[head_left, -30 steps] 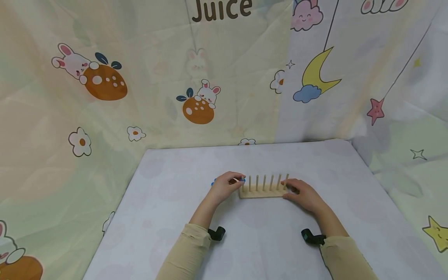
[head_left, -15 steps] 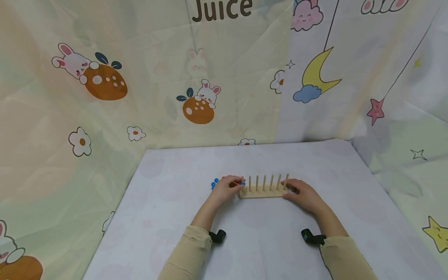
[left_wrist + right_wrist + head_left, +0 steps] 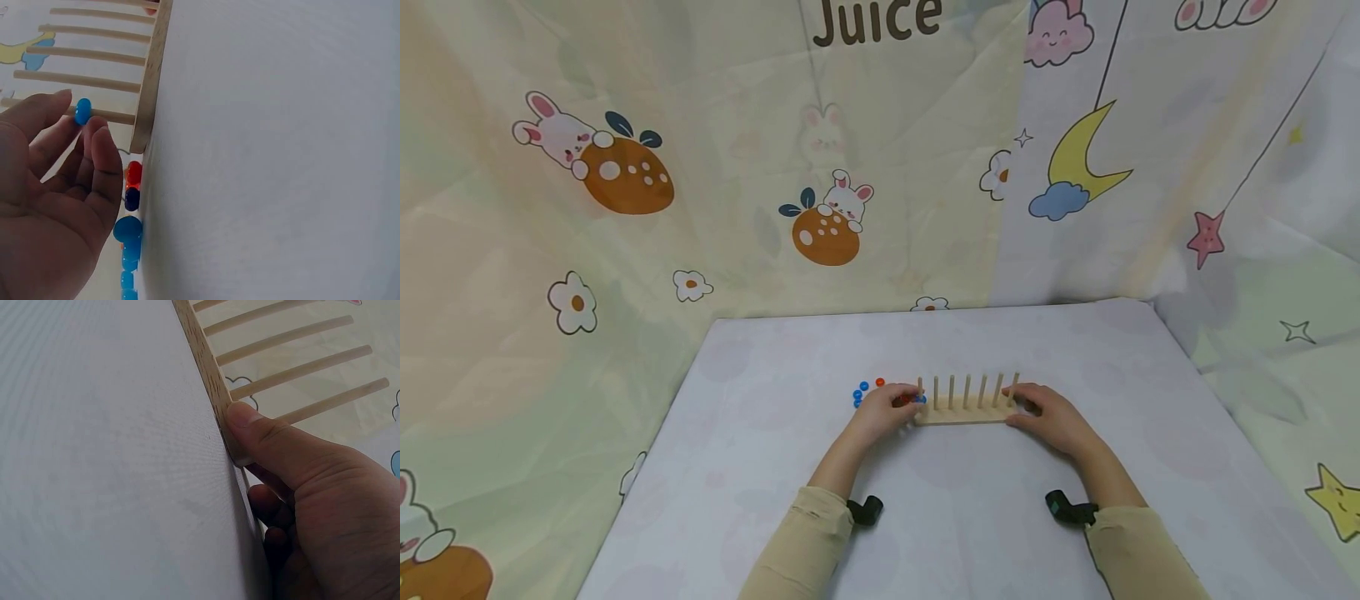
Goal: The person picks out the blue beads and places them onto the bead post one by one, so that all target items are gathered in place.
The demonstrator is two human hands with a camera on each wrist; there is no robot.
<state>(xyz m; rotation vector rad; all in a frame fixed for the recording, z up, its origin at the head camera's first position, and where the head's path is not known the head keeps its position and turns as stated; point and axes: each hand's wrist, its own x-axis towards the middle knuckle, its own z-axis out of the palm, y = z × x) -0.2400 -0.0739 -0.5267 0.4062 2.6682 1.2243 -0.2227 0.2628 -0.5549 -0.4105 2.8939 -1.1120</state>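
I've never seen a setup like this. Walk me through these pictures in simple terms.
There is no machine here, just a person's left hand and right hand, both bare. The wide picture comes from a camera on the head, looking forward and down. The other two come from small wrist cameras, so the table looks tipped sideways in them. On it stands a wooden base with a row of upright pegs, and loose blue and red beads lie to its left. The left hand holds a blue bead on the end peg; the right hand grips the base's opposite end.
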